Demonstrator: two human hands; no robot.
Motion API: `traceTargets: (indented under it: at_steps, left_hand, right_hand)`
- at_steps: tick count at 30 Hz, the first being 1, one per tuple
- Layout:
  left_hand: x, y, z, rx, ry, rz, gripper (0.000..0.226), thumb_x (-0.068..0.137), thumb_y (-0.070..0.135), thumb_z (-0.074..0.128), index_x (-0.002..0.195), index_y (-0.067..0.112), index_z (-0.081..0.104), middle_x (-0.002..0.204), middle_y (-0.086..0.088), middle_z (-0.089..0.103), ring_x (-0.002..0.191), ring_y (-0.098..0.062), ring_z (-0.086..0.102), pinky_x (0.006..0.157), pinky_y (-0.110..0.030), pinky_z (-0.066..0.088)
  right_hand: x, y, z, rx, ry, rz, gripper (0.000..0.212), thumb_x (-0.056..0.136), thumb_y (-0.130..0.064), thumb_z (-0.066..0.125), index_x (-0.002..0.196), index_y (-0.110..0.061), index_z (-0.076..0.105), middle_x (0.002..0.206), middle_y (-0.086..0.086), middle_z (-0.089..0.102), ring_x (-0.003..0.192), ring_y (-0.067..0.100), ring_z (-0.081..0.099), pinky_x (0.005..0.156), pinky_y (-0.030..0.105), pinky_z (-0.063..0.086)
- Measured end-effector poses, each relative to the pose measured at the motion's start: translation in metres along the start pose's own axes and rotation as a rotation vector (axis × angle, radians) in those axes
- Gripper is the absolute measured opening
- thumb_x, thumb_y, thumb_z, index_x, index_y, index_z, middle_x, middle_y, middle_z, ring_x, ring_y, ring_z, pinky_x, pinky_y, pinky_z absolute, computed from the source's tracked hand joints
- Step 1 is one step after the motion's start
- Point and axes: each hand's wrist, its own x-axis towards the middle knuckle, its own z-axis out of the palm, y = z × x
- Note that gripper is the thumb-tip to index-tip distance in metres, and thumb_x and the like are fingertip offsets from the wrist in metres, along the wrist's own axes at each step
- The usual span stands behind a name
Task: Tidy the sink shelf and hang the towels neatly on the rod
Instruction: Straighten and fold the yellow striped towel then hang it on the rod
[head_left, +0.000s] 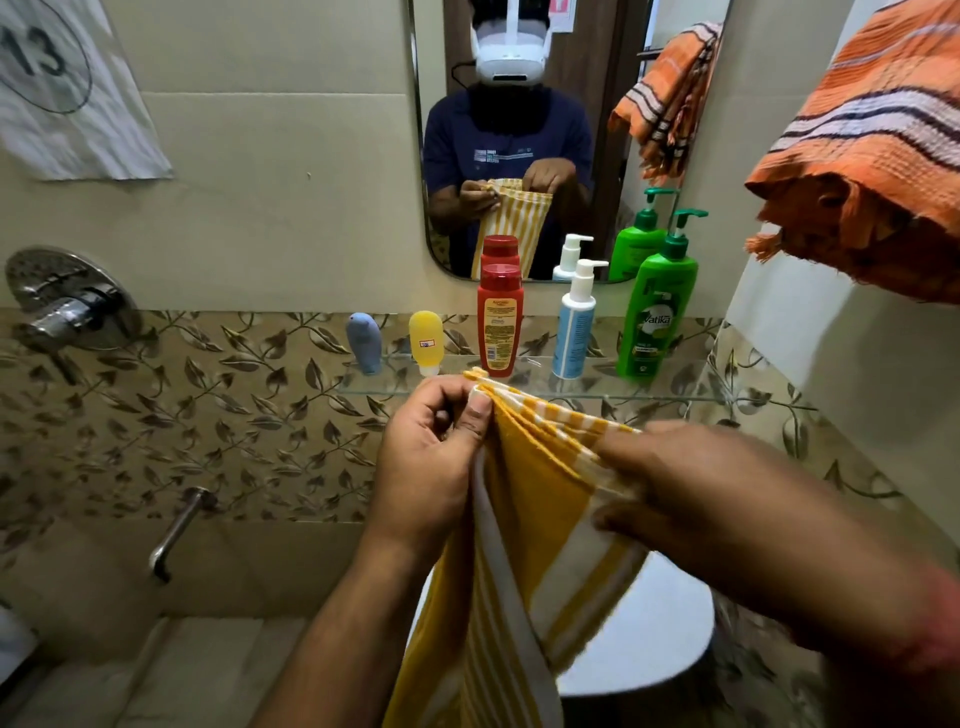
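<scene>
A yellow and white striped towel (524, 525) hangs folded in front of me, its lower part dropping out of view. My left hand (431, 457) pinches its top left corner between thumb and fingers. My right hand (691, 493) grips the top edge further right. Behind them a glass shelf (691, 382) holds a grey-blue tube (363, 343), a yellow tube (426, 340), a red bottle (500, 319), a white pump bottle (575, 322) and a green pump bottle (657, 306), all upright in a row. An orange striped towel (872, 156) hangs bunched at the upper right; the rod is hidden.
A mirror (519, 130) above the shelf reflects a person holding the towel. A chrome shower valve (67, 301) and a spout (176, 535) are on the left wall. A white sink (654, 629) lies below the towel. A numbered paper (67, 88) hangs top left.
</scene>
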Motion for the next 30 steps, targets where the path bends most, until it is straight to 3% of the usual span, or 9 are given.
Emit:
traceTargets:
  at_steps: [2, 5, 8, 10, 13, 17, 21, 26, 30]
  left_hand:
    - [0.001, 0.004, 0.007, -0.054, -0.029, 0.006, 0.014, 0.093, 0.034, 0.062, 0.094, 0.029, 0.075, 0.094, 0.002, 0.076, 0.091, -0.012, 0.072, 0.076, -0.02, 0.057]
    - [0.011, 0.014, 0.008, -0.126, 0.028, 0.009, 0.019, 0.09, 0.042, 0.064, 0.095, 0.029, 0.076, 0.094, 0.0, 0.077, 0.092, -0.014, 0.073, 0.076, -0.022, 0.057]
    - [0.015, 0.016, 0.008, -0.113, 0.074, -0.016, 0.019, 0.088, 0.041, 0.063, 0.094, 0.028, 0.075, 0.093, 0.003, 0.077, 0.091, -0.013, 0.073, 0.075, -0.023, 0.058]
    - [0.013, 0.013, 0.009, -0.061, 0.094, -0.02, 0.02, 0.087, 0.043, 0.062, 0.094, 0.03, 0.075, 0.093, 0.007, 0.077, 0.091, -0.009, 0.072, 0.074, -0.022, 0.057]
    - [0.009, 0.012, 0.01, -0.029, 0.096, -0.004, 0.024, 0.087, 0.045, 0.061, 0.099, 0.028, 0.074, 0.095, 0.006, 0.077, 0.094, -0.009, 0.072, 0.076, -0.022, 0.059]
    - [0.01, 0.017, 0.008, -0.059, 0.091, 0.019, 0.02, 0.088, 0.042, 0.062, 0.097, 0.028, 0.074, 0.095, 0.006, 0.077, 0.097, -0.015, 0.073, 0.078, -0.025, 0.06]
    - [0.009, 0.02, 0.006, -0.035, 0.095, 0.059, 0.019, 0.089, 0.044, 0.061, 0.098, 0.032, 0.073, 0.098, 0.009, 0.077, 0.099, -0.011, 0.073, 0.079, -0.023, 0.059]
    - [0.007, 0.022, 0.004, -0.01, 0.13, 0.074, 0.012, 0.086, 0.043, 0.063, 0.09, 0.04, 0.074, 0.092, 0.019, 0.075, 0.094, 0.0, 0.071, 0.075, -0.015, 0.056]
    - [0.004, 0.023, 0.003, 0.061, 0.13, 0.136, 0.013, 0.088, 0.042, 0.063, 0.094, 0.035, 0.071, 0.093, 0.018, 0.074, 0.094, -0.001, 0.069, 0.078, -0.015, 0.055]
  right_hand:
    - [-0.006, 0.004, -0.017, -0.087, 0.13, -0.031, 0.016, 0.083, -0.067, 0.035, 0.088, -0.052, 0.032, 0.071, -0.024, 0.038, 0.069, 0.005, 0.041, 0.058, 0.016, 0.027]
    - [0.001, 0.004, -0.027, 0.019, 0.153, -0.022, 0.025, 0.089, -0.065, 0.028, 0.075, -0.044, 0.033, 0.071, -0.022, 0.04, 0.071, 0.007, 0.039, 0.061, 0.029, 0.033]
    - [0.015, 0.015, -0.019, 0.025, -0.021, 0.102, 0.031, 0.088, -0.062, 0.04, 0.07, -0.038, 0.04, 0.078, -0.018, 0.044, 0.08, 0.003, 0.038, 0.072, 0.033, 0.038]
    - [0.013, 0.022, -0.016, 0.042, -0.034, 0.099, 0.029, 0.085, -0.062, 0.044, 0.069, -0.039, 0.039, 0.079, -0.02, 0.044, 0.083, 0.006, 0.039, 0.073, 0.033, 0.038]
    - [0.003, 0.022, -0.016, 0.099, 0.155, 0.014, 0.019, 0.082, -0.06, 0.047, 0.072, -0.044, 0.044, 0.084, -0.021, 0.044, 0.085, 0.009, 0.039, 0.069, 0.033, 0.037]
    - [-0.001, 0.024, -0.017, 0.18, 0.264, 0.104, 0.021, 0.085, -0.052, 0.054, 0.087, -0.031, 0.056, 0.114, -0.01, 0.038, 0.108, 0.012, 0.041, 0.086, 0.022, 0.044]
    - [-0.006, 0.021, -0.022, 0.423, 0.376, 0.092, 0.034, 0.082, -0.059, 0.046, 0.085, -0.028, 0.06, 0.105, -0.009, 0.048, 0.097, 0.003, 0.051, 0.072, 0.01, 0.048]
    - [0.001, 0.027, -0.008, 0.366, 0.24, 0.206, 0.039, 0.077, -0.066, 0.026, 0.084, -0.036, 0.051, 0.093, -0.007, 0.048, 0.083, 0.003, 0.048, 0.066, 0.022, 0.043]
    - [-0.004, 0.04, -0.002, 0.444, 0.175, 0.189, 0.037, 0.083, -0.065, 0.033, 0.074, -0.033, 0.049, 0.077, -0.012, 0.055, 0.071, -0.004, 0.057, 0.056, 0.014, 0.048]
